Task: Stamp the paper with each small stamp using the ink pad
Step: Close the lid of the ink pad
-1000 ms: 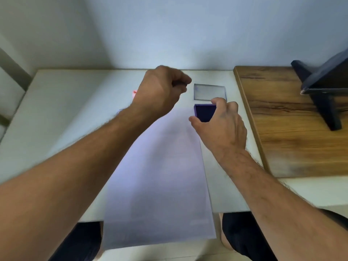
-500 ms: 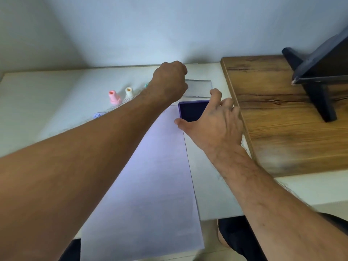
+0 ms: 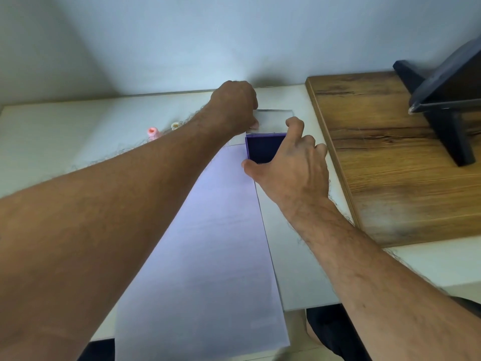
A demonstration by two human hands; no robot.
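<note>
No text, label, brand, number or sign could be read anywhere in the head view; the sheet of paper (image 3: 208, 230) showed only faint lines too blurred to make out, and the ink pad (image 3: 263, 148) beside its far right corner bore no legible marking
</note>
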